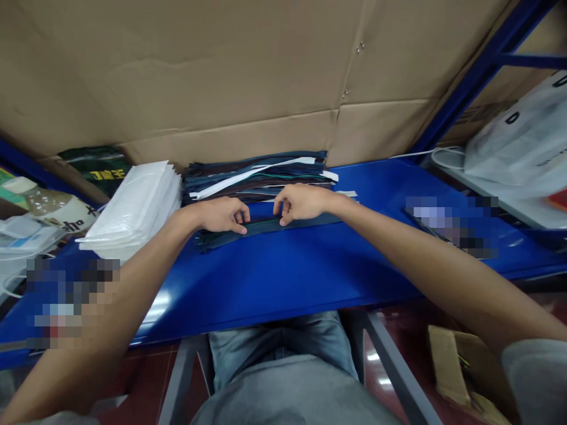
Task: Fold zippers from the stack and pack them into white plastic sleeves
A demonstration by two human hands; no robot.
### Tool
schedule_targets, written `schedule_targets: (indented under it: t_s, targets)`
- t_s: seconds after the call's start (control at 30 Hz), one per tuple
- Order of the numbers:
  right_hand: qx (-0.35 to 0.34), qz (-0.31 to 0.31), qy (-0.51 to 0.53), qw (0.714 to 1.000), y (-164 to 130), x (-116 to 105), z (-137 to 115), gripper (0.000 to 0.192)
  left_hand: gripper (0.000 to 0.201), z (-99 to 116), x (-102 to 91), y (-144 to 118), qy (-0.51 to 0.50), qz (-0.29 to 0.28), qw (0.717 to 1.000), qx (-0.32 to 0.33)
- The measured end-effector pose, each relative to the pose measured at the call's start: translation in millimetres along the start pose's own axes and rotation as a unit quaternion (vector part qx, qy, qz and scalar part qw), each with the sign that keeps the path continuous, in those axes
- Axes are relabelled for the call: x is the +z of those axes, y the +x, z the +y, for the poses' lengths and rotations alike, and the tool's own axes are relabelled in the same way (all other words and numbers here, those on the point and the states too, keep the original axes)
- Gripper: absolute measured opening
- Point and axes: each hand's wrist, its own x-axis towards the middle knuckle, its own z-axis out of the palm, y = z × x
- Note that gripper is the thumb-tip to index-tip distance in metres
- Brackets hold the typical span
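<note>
Dark zippers [263,225], long and narrow, lie in a thin bundle across the blue table in front of me. At the bundle's left part, my left hand [222,214] curls its fingers and thumb closed on the zippers. Farther right, my right hand [305,201] pinches the same bundle with bent fingers. A short stretch of it shows between the two hands. Just behind lies a wider pile of dark zippers [261,160], with white strips [252,177] across it. The right hand hides some of that pile's front edge.
White padded mailers [128,200] are stacked left of the pile, near a plastic bottle [53,203]. Cardboard [221,77] lines the back of the blue table [283,283]. A white bag [522,141] stands at right, and an open carton [447,360] sits below.
</note>
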Motion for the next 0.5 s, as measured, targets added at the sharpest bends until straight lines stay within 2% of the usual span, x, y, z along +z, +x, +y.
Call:
schedule_targets:
  t_s: [0.07,0.2,0.37,0.5]
  targets:
    - [-0.005,-0.013,-0.002,1.000,3,0,2,0.037,0.028,1,-0.7,0,0.002,-0.017,1.000,0.011]
    - [-0.031,-0.054,0.002,0.998,1,1,1,0.026,0.026,3,0.5,0,0.030,-0.028,0.998,0.037]
    - [-0.042,-0.043,-0.034,0.998,-8,5,-8,0.019,0.032,17,10.2,8,0.048,0.009,0.997,0.066]
    - [-0.056,-0.016,-0.061,0.996,-16,9,-14,0.007,0.025,40,19.9,23,0.044,0.048,0.993,0.096]
